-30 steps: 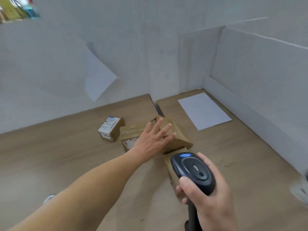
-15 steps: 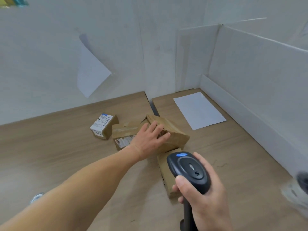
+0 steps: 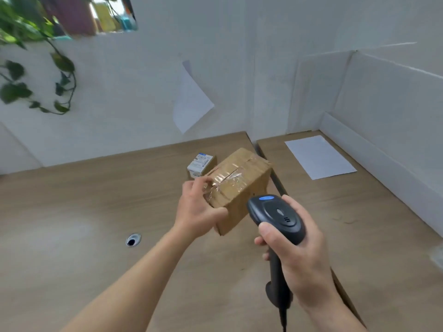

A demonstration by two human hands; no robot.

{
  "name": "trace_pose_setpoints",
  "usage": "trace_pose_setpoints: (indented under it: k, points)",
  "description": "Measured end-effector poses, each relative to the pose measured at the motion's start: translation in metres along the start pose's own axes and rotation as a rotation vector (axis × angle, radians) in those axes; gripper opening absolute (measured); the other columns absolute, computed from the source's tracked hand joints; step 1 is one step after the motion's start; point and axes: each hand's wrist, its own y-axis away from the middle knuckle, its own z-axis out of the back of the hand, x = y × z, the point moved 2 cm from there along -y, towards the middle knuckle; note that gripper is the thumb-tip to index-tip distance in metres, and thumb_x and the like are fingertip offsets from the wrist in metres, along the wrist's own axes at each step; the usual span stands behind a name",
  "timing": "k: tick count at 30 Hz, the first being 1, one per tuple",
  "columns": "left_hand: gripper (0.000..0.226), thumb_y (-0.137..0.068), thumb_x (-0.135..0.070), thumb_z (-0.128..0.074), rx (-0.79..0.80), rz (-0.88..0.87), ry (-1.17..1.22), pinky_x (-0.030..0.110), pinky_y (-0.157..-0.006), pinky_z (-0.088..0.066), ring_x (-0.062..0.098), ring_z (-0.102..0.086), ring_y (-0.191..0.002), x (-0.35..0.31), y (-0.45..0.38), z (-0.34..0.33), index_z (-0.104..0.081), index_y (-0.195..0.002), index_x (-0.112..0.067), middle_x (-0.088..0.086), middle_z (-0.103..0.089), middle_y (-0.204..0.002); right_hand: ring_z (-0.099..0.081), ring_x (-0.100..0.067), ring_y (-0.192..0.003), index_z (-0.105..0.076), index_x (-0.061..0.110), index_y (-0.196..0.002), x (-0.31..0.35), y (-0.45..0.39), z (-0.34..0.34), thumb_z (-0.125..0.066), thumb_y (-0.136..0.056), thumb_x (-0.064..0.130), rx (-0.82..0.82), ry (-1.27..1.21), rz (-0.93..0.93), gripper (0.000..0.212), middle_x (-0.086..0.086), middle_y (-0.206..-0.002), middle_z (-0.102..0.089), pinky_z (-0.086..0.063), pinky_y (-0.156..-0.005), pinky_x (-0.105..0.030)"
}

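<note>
Two hands, one scanner, two boxes, two paper sheets. Nearest, the right hand [image 3: 304,264] is clenched round the handle of the single black scanner [image 3: 278,216]. The scanner's head, with a blue button, sits just right of the left hand and covers the near right corner of the held box.

The left hand [image 3: 196,209] grasps one brown cardboard box [image 3: 239,188] by its near left corner, thumb on the near side, fingers over the top. The box is tilted above the desk [image 3: 72,212]. Its cardboard is creased and wrinkled clear tape crosses its top.

Left of that hand is one round cable hole [image 3: 133,240] in the desk. Just beyond its fingers a second, smaller box [image 3: 200,164] with a white label stands on the desk, partly hidden by the held box.

Far right of both hands one white sheet [image 3: 320,156] lies flat. A second sheet [image 3: 190,101] hangs on the wall beyond, and a trailing plant [image 3: 36,56] hangs far left.
</note>
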Motion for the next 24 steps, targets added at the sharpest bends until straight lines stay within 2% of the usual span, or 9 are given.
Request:
trace_pose_setpoints:
  k: [2,5,8,10,14,16,19,22,24]
  points:
    - [0.069,-0.049,-0.035,-0.074,0.004,0.232,0.085,0.021,-0.072,-0.045,0.008,-0.057,-0.099,0.037,0.041,0.044,-0.053,-0.115,-0.037,-0.003,-0.051,-0.122,-0.070,-0.041,-0.089,-0.061,0.032,-0.128,0.005,0.026,-0.026,-0.082,-0.062,0.042,0.047,0.022,0.012,0.070,-0.008,-0.100,-0.075,-0.057,-0.059,-0.031]
    - [0.066,-0.051,-0.029,-0.075,0.040,0.454,0.123,0.026,-0.062,-0.045,0.010,-0.058,-0.088,0.095,0.113,0.104,-0.055,-0.114,-0.027,-0.001,-0.059,-0.116,-0.071,-0.039,-0.086,-0.063,0.047,-0.114,0.008,0.068,-0.070,-0.083,-0.063,0.041,0.110,0.047,0.019,0.055,-0.010,-0.098,-0.074,-0.058,-0.060,-0.035]
    - [0.066,-0.052,-0.030,-0.077,0.095,0.577,0.001,0.028,-0.060,-0.044,0.012,-0.057,-0.085,0.142,0.188,0.155,-0.055,-0.114,-0.023,-0.003,-0.057,-0.105,-0.072,-0.036,-0.082,-0.061,0.049,-0.114,0.004,0.110,-0.114,-0.081,-0.059,0.044,0.164,0.057,0.012,0.059,-0.015,-0.094,-0.074,-0.057,-0.056,-0.032]
    - [0.070,-0.047,-0.034,-0.074,0.144,0.629,-0.125,0.028,-0.060,-0.044,0.014,-0.058,-0.088,0.169,0.228,0.180,-0.054,-0.113,-0.024,-0.001,-0.056,-0.108,-0.072,-0.035,-0.085,-0.059,0.039,-0.125,-0.001,0.134,-0.138,-0.082,-0.060,0.042,0.202,0.072,0.009,0.070,-0.013,-0.094,-0.075,-0.056,-0.056,-0.029]
    - [0.063,-0.052,-0.038,-0.073,0.324,0.674,-0.347,0.028,-0.068,-0.049,0.015,-0.058,-0.090,0.208,0.290,0.201,-0.048,-0.108,-0.025,-0.001,-0.046,-0.111,-0.075,-0.025,-0.091,-0.050,0.032,-0.140,-0.008,0.173,-0.175,-0.083,-0.053,0.047,0.261,0.102,0.000,0.094,-0.008,-0.105,-0.076,-0.057,-0.059,-0.028]
    - [0.065,-0.055,-0.042,-0.071,0.386,0.655,-0.467,0.029,-0.078,-0.050,0.019,-0.057,-0.099,0.219,0.309,0.200,-0.046,-0.111,-0.025,-0.002,-0.041,-0.113,-0.075,-0.025,-0.098,-0.048,0.031,-0.144,-0.011,0.186,-0.185,-0.085,-0.053,0.048,0.281,0.121,0.004,0.100,-0.005,-0.112,-0.075,-0.062,-0.070,-0.037]
    - [0.074,-0.057,-0.050,-0.076,0.326,0.547,-0.502,0.029,-0.082,-0.048,0.019,-0.054,-0.108,0.219,0.314,0.190,-0.048,-0.118,-0.020,-0.003,-0.042,-0.117,-0.074,-0.026,-0.105,-0.047,0.031,-0.147,-0.012,0.200,-0.191,-0.088,-0.054,0.048,0.292,0.147,0.010,0.103,-0.004,-0.118,-0.074,-0.059,-0.094,-0.055]
    - [0.074,-0.063,-0.045,-0.077,0.334,0.482,-0.522,0.027,-0.078,-0.045,0.022,-0.057,-0.110,0.207,0.313,0.176,-0.046,-0.125,-0.020,-0.002,-0.044,-0.114,-0.074,-0.026,-0.105,-0.048,0.032,-0.144,-0.008,0.209,-0.190,-0.088,-0.052,0.048,0.298,0.164,0.018,0.101,-0.003,-0.118,-0.074,-0.059,-0.094,-0.054]
    - [0.069,-0.065,-0.040,-0.075,0.332,0.519,-0.518,0.028,-0.075,-0.045,0.025,-0.059,-0.105,0.203,0.315,0.170,-0.043,-0.123,-0.021,-0.001,-0.043,-0.111,-0.074,-0.025,-0.104,-0.049,0.033,-0.143,-0.005,0.213,-0.184,-0.087,-0.052,0.048,0.311,0.168,0.019,0.100,-0.003,-0.118,-0.074,-0.062,-0.086,-0.047]
